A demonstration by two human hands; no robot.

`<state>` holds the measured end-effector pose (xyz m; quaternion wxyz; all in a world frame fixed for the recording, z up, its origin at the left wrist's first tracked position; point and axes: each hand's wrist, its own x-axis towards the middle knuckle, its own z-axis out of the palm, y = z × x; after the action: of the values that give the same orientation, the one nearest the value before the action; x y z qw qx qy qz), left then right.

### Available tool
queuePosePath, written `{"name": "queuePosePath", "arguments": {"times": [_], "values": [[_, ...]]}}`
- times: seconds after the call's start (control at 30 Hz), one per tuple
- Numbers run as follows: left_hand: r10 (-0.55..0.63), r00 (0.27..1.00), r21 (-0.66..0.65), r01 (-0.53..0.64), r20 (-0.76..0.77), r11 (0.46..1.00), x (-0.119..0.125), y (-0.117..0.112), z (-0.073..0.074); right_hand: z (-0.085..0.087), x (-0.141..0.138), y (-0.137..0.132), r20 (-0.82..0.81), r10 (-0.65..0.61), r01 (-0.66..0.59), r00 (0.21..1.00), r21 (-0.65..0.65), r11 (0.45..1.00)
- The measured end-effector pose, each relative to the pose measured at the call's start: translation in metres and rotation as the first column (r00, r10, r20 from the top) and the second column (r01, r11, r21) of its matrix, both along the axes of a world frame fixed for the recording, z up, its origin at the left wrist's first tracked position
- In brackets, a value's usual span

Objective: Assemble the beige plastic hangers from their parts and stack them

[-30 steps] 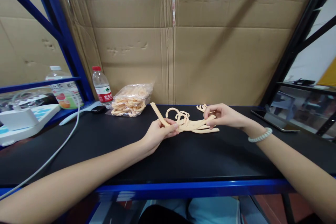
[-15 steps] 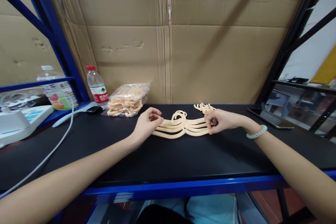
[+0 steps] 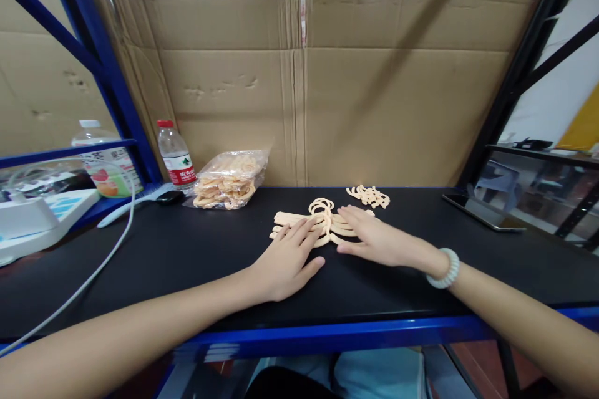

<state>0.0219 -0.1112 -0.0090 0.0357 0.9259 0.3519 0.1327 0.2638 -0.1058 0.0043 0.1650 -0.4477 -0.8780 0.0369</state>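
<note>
A bundle of pale beige plastic hangers (image 3: 327, 226) lies on the black tabletop, its curved hooks toward the back. My left hand (image 3: 292, 255) rests with spread fingers over the bundle's left arms. Flat across its right arms lies my right hand (image 3: 374, 237), fingers stretched out and thumb apart. Neither hand grips anything. Parts of the hanger arms are hidden under both palms. Behind my right hand is a small heap of beige pieces (image 3: 370, 196), knobbly and curved.
A clear plastic bag of beige pieces (image 3: 229, 181) stands at the back left, beside a red-capped water bottle (image 3: 178, 161). A brush (image 3: 140, 202), a white cable (image 3: 100, 268) and a power strip (image 3: 60, 212) are further left. A phone (image 3: 482, 212) lies right. Cardboard (image 3: 397, 87) walls the back.
Both hands have let go of the outer ends of the hanger arms and moved inward. Their fingers have opened and now lie flat over the bundle.
</note>
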Motion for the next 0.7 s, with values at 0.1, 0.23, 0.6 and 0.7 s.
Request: {"name": "queuePosePath", "arguments": {"times": [0.1,0.23,0.6,0.7], "values": [[0.029,0.995,-0.043,-0.034,-0.092,0.999,0.001,0.005,-0.001,-0.016,-0.016,-0.003,0.116,-0.048,0.051,0.992,-0.020,0.999],[0.047,0.986,-0.074,-0.060,-0.160,0.995,0.003,0.018,0.001,-0.026,-0.018,0.016,0.180,-0.097,0.097,0.979,0.011,0.995],[0.101,0.970,-0.067,-0.119,-0.220,0.991,0.006,0.087,0.000,-0.030,-0.023,0.087,0.168,-0.102,0.094,0.980,0.058,0.994],[0.146,0.968,0.060,-0.136,-0.203,0.989,0.009,0.083,0.007,-0.025,-0.023,0.085,0.090,-0.101,0.089,0.991,0.125,0.988]]}}
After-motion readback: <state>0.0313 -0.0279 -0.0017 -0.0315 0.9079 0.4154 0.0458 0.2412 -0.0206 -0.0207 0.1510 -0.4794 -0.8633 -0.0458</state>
